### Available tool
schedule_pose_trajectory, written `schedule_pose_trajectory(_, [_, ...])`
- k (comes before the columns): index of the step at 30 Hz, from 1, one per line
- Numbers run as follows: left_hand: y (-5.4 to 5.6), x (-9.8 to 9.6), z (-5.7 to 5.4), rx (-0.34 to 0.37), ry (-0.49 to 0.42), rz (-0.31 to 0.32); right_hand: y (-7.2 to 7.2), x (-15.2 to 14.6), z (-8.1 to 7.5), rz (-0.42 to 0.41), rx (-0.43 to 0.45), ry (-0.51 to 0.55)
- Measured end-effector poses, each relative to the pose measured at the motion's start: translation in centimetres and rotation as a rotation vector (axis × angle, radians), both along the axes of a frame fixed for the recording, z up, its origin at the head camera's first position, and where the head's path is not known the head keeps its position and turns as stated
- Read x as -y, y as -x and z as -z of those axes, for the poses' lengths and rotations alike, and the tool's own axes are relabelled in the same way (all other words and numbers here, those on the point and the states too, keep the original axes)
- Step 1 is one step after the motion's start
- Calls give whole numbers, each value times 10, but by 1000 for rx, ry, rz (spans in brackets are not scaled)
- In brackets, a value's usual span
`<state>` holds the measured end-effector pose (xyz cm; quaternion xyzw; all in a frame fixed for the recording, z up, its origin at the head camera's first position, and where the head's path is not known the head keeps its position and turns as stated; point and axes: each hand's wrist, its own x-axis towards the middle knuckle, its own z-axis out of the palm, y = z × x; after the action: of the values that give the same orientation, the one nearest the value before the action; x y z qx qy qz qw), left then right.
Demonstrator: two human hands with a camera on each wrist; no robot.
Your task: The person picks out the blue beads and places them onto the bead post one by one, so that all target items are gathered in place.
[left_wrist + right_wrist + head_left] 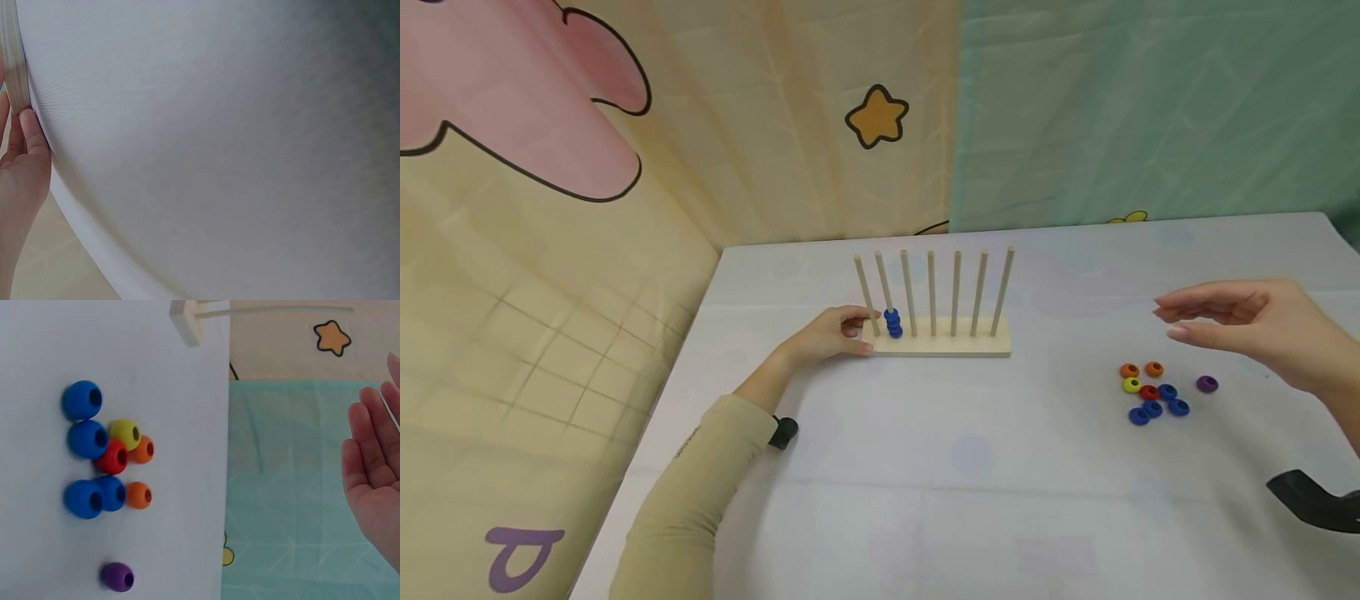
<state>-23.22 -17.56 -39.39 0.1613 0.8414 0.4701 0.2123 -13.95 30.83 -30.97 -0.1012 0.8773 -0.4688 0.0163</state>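
Observation:
A pale wooden peg rack (pixel 940 342) with a row of several upright pegs stands toward the back of the table. Its left end is pinched between the thumb and fingers of my left hand (pixel 829 333); the left wrist view shows the thumb against the wooden base (pixel 19 81). Blue beads (pixel 892 323) are stacked on the second peg from the left. My right hand (pixel 1251 321) hovers in the air at the right, fingers loosely bent and holding nothing. Below it lie loose beads: blue (pixel 84 500), red (pixel 111 457), yellow (pixel 125 434), orange (pixel 139 495) and purple (pixel 117 576).
A white cloth covers the table (pixel 970 517). Behind it hang a yellowish curtain (pixel 790 125) and a green one (pixel 1135 108). Dark wrist-camera parts show by the left sleeve (pixel 784 432) and below the right wrist (pixel 1315 502).

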Motion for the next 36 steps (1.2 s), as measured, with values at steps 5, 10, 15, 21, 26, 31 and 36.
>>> schedule_pose_trajectory(5, [1,0,0,-19,5,14,-2,-19,18,53,39,-64])
schedule_pose_trajectory(10, [2,0,2,-17,-4,19,-5,-35,36,67,90,-99])
schedule_pose_trajectory(15, [4,0,5,-9,-15,20,-12,-47,53,69,169,-93])
schedule_pose_trajectory(21, [4,-1,7,-8,-8,10,-18,-56,71,78,171,-124])
schedule_pose_trajectory(26, [1,-1,4,-2,-6,0,-19,-63,84,86,173,-157])
schedule_pose_trajectory(31, [-1,-1,0,-2,1,-7,-19,-71,95,69,245,-154])
schedule_pose_trajectory(36, [-1,-1,0,-6,4,-6,-23,-73,104,55,273,-191])
